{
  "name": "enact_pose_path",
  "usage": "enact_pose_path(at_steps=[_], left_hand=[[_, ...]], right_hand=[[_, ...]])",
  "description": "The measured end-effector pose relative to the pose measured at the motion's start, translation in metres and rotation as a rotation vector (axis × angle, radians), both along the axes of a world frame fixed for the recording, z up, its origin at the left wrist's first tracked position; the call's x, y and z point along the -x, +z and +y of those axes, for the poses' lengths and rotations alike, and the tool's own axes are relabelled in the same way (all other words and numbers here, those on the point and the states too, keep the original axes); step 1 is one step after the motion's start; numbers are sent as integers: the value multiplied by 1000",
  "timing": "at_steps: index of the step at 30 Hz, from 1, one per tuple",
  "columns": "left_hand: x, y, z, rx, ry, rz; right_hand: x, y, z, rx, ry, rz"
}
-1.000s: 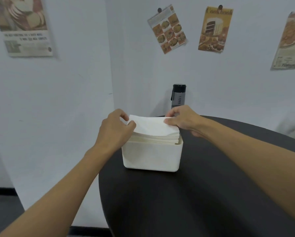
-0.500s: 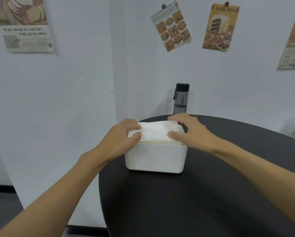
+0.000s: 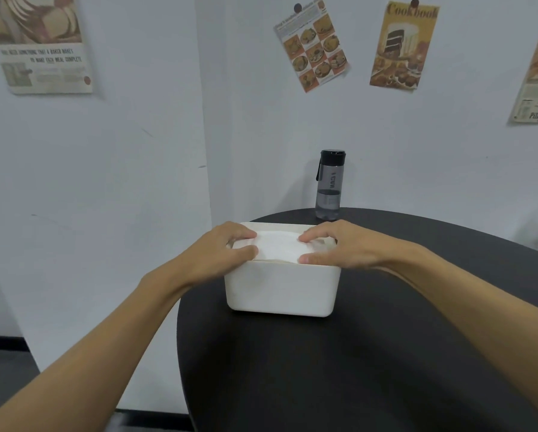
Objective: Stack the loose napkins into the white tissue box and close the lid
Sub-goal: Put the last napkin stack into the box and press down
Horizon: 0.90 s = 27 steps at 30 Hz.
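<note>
the white tissue box (image 3: 281, 289) stands on the left part of a round black table (image 3: 339, 378), close to the table's left edge. a stack of napkins (image 3: 278, 249) sits in its open top, the top sheet showing just above the near rim. the left hand (image 3: 216, 255) lies over the left end of the stack with its fingers bent: the thumb is at the near edge of the napkins and the other fingers curl over toward the far side, so the stack is held between them. the right hand (image 3: 342, 249) grips the right end the same way, thumb tip on the near edge by the rim, fingers bent over the top. how hard either hand presses cannot be told. a dark water bottle (image 3: 329, 185) stands upright at the far edge of the table, behind the box and apart from it. paper posters (image 3: 403, 46) hang on the pale wall (image 3: 137, 182) beyond.
</note>
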<state>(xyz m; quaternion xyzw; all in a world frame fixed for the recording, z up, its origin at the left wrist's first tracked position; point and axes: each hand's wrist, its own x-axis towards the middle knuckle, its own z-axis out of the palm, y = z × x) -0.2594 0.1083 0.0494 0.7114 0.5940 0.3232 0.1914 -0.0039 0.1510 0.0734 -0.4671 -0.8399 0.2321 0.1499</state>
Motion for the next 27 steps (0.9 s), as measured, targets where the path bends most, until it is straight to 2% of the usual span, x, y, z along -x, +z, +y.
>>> enact_pose_path(at_steps=[4,14,27], left_hand=[[-8,-1,-4,-19,-3,-16],[-93,4,-14,-57,-194,43],[-199,11,-32,-34,-380,212]], right_hand=[[-9,-5,-7,153,-47,192],[-94,1,-46,144,-201,209],[-197,-1,-114,69,-373,214]])
